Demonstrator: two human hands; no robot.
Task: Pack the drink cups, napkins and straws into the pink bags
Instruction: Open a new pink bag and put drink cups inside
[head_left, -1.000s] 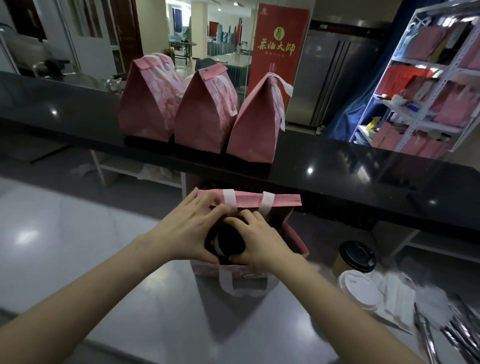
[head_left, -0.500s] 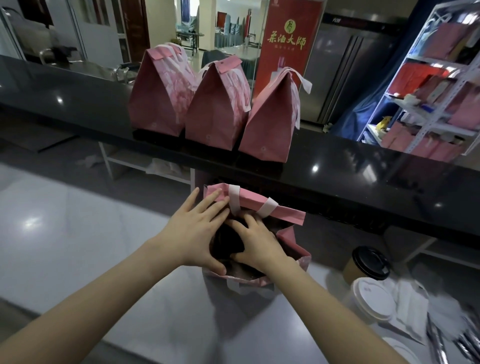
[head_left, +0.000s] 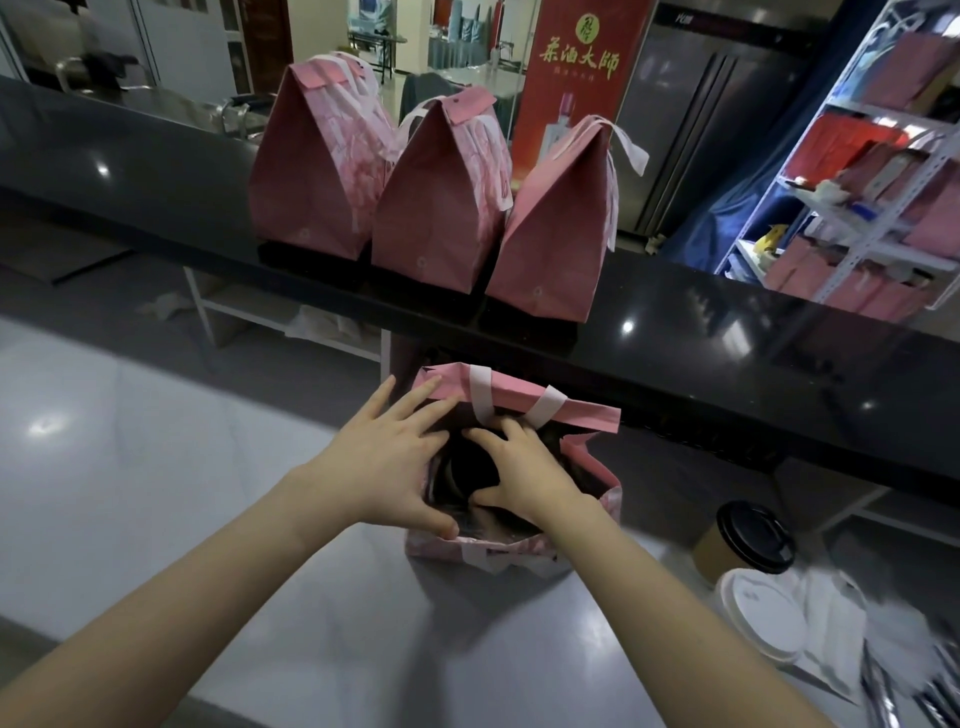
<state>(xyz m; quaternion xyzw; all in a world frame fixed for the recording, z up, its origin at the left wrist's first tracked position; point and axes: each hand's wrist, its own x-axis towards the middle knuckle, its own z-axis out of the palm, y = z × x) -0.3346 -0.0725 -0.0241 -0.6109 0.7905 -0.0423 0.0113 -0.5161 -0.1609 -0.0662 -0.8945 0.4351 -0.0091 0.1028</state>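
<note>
Red "茶酒大師" banner (head_left: 579, 65) behind pink bags (head_left: 436, 208), hands (head_left: 387, 457) at open bag (head_left: 582, 415)

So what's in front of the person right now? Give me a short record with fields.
open bag: upright on the grey counter, mouth open
left hand: fingers spread on the bag's left rim
right hand: in the mouth, curled round the dark cup
closed bags: three in a row on the black ledge
black-lid cup: right of the open bag
white-lid cup: nearer than the black-lid cup
napkins: white, beside the white-lid cup
</note>
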